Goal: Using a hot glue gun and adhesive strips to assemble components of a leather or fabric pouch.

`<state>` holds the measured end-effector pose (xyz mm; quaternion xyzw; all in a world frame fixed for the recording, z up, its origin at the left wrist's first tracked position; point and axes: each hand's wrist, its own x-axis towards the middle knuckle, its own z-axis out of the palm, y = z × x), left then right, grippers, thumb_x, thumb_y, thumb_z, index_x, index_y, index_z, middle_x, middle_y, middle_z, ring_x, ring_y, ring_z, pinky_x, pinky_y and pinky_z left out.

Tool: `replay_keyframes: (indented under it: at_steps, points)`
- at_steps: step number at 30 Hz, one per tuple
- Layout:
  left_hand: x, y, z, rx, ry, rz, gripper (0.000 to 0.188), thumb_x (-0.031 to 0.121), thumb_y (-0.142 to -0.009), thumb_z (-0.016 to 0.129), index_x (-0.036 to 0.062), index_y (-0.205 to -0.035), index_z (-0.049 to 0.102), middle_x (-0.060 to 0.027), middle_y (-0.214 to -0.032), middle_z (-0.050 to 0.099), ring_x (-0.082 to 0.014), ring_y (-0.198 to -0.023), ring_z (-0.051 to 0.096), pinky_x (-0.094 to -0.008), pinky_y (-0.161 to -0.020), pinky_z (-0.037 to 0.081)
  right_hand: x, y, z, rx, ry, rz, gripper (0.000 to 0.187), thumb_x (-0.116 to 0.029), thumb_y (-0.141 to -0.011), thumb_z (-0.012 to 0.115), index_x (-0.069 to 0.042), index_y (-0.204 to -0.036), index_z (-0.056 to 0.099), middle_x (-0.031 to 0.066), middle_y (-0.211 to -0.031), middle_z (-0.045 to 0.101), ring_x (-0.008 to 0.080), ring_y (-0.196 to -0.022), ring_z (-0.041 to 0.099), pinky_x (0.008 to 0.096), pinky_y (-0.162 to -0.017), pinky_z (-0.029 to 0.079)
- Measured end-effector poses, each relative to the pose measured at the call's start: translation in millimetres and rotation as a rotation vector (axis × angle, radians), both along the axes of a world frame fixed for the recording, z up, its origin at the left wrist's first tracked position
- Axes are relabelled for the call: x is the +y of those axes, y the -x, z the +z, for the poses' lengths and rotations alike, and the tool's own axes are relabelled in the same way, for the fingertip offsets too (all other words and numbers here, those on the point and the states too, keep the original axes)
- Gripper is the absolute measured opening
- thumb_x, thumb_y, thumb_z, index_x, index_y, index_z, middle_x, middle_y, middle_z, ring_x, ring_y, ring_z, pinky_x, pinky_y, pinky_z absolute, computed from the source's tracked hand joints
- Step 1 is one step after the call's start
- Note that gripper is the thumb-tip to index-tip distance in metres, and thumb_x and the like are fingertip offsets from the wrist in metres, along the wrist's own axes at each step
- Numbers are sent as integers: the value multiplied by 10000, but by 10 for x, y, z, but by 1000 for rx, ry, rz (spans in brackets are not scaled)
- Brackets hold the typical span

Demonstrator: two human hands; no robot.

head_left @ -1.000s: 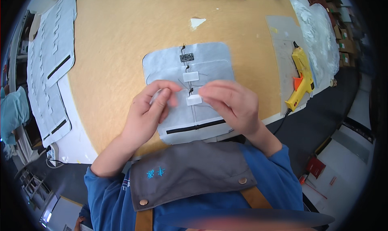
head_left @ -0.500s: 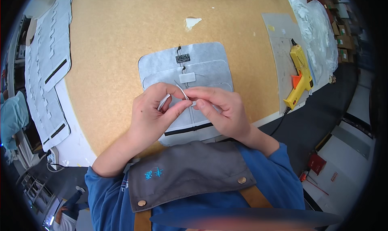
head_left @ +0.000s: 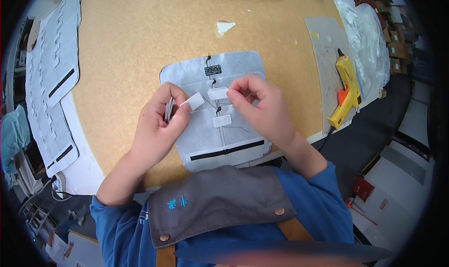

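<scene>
Layered grey fabric pieces point(head_left: 196, 141) with rounded corners lie in front of me, with thin dark wires, a black patch point(head_left: 213, 70) and a small white rectangular pad point(head_left: 222, 121) on them. Closed around a small stack of thin white pieces point(head_left: 169, 110), my left hand point(head_left: 159, 122) also pinches one white rectangular pad point(head_left: 193, 101) between thumb and index finger. Between the fingertips of my right hand point(head_left: 264, 109) is the right end of another white piece point(head_left: 218, 93). It lies over the middle wire run; whether it is stuck down I cannot tell.
A yellow glue gun point(head_left: 346, 87) with an orange trigger rests on a grey board point(head_left: 319, 47) at the right. Several similar grey pieces point(head_left: 65, 80) are stacked at the left. Clear plastic wrap point(head_left: 365, 42) lies at the far right, and a white scrap point(head_left: 225, 28) lies farther back.
My hands have moved apart from a pinch together over the fabric. The left has gone left with a white pad; the right has risen to the middle white piece. The lower pad is now uncovered.
</scene>
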<state>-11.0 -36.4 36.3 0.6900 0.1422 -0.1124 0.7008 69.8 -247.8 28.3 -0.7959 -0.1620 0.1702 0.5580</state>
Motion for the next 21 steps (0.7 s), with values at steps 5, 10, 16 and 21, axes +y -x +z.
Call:
replay_keyframes:
  at_steps: [5, 10, 16, 21]
  points:
    - [50, -116, -64, -79, -3, -2, 107, 40, -923, 566, 85, -894, 474, 59, -803, 502, -4, -680, 395, -190, -596, 335, 198, -209, -11, -17, 134, -7, 105, -118, -863, 686, -30, -878, 632, 43, -688, 631, 129, -600, 596, 282, -570, 464]
    - [206, -252, 5, 37, 10, -53, 65, 12, -899, 575, 65, -938, 571, 21, -783, 534, -30, -672, 441, -204, -591, 369, 239, -325, -188, -100, 196, -39, 122, -154, -844, 690, -46, -852, 634, 35, -639, 606, 138, -566, 581, 299, -539, 448]
    - [79, -334, -257, -513, -735, -53, 57, 134, -876, 685, 104, -921, 667, -33, -710, 532, -123, -573, 529, -292, -485, 417, 246, -352, -239, -110, 215, -40, 123, -160, -834, 703, -56, -842, 638, 26, -617, 598, 154, -539, 575, 312, -521, 445]
    - [66, -361, -337, -663, -1050, -181, 287, 128, -812, 737, 185, -1092, 721, 0, -661, 488, -150, -545, 515, -308, -467, 415, 239, -358, -229, -109, 226, -41, 119, -159, -835, 704, -60, -841, 638, 26, -610, 595, 157, -537, 576, 315, -519, 443]
